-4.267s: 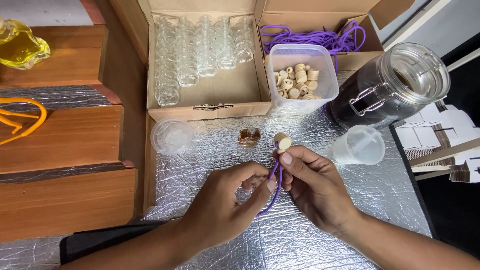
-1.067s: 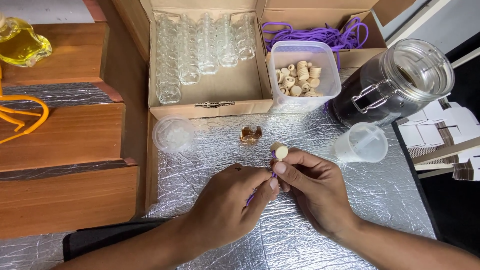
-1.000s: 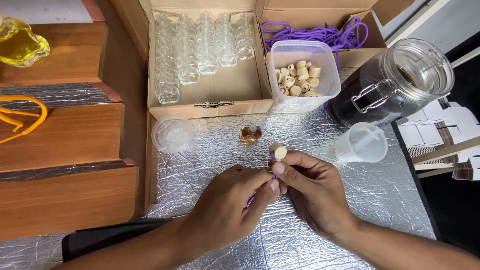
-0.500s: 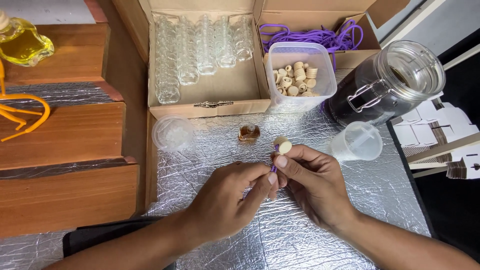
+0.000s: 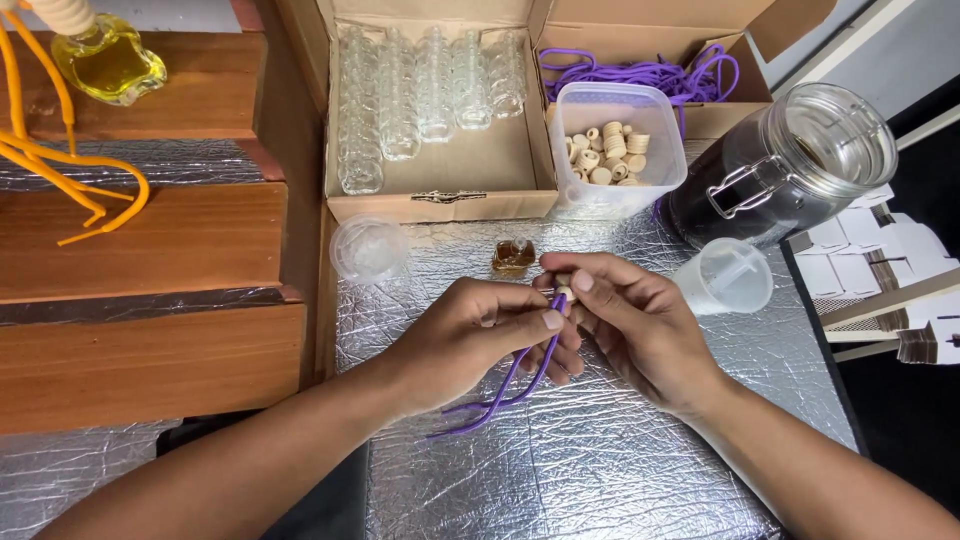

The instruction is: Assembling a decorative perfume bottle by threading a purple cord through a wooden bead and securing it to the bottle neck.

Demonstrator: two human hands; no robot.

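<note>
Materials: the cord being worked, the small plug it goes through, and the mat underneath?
Cord: looks like soft matte purple rubber or silicone, since it bends in smooth loops. Plug: pale tan and matte, probably cork or wood; mostly hidden by fingers. Mat: crinkled, shiny silver, apparently foil-faced sheet.

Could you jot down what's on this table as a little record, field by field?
Surface: silver foil mat
Left hand: pinching a purple cord
Right hand: holding a small cork at the cord's upper end
Between the hands and the boxes: small amber-filled bottle
Boxes behind: rows of empty glass bottles; more purple cords
Plastic tub: holds corks
Right side: large glass jar, plastic cup
Left side: wooden steps, orange cords
</note>
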